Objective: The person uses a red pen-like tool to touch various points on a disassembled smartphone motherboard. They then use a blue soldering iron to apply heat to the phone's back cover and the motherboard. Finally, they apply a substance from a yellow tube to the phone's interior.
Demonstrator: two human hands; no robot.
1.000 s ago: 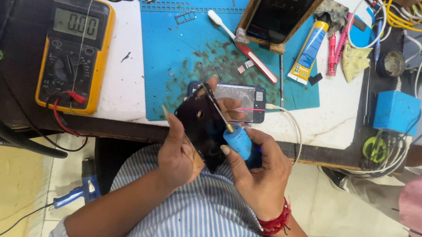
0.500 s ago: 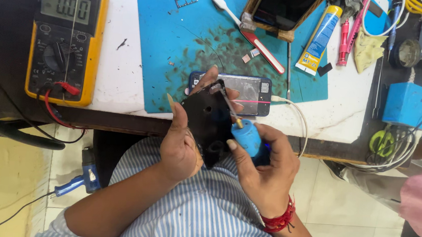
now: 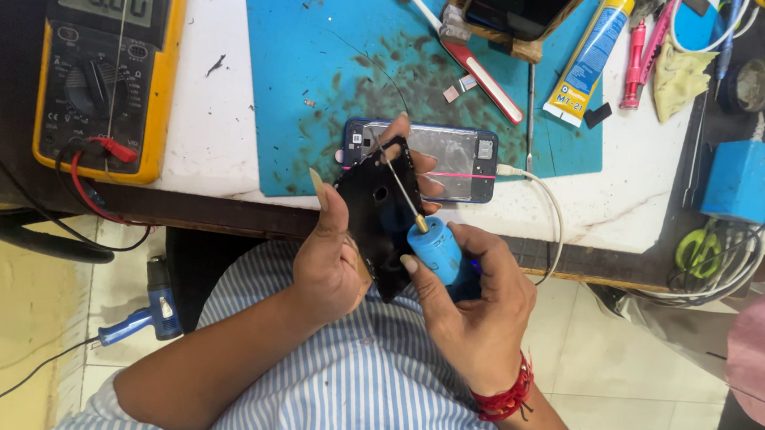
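So we've got a white bench (image 3: 229, 96) here with a blue mat (image 3: 320, 76) on it, stained dark in the middle, and it's pretty crowded. A yellow meter (image 3: 111, 52) sits at the left end with its red lead (image 3: 113, 149) plugged in at the bottom. On the mat's near edge lies a phone (image 3: 445, 161), face down with the back off, a white cable (image 3: 548, 218) running out of its right end. Further back we spot a toothbrush (image 3: 453, 40), a yellow-and-blue tube (image 3: 588, 59), a thin metal tool (image 3: 530, 104) and another phone in a wooden holder (image 3: 518, 13). A blue box (image 3: 748, 182) sits at the right, with a tangle of wires below it. Down by the floor on the left hangs a blue hot-air gun (image 3: 151, 311).

Now the hands. Our left hand (image 3: 335, 257) is wrapped around a black panel (image 3: 382, 215), thumb up along its left edge, fingertips showing past the right edge, holding it tilted just in front of the bench, above the lap. Our right hand (image 3: 474, 311) is closed on a blue driver (image 3: 438, 250), index finger on its barrel. The thin shaft angles up and left, and the tip meets the panel near its top. We can't tell what exactly the tip sits on.
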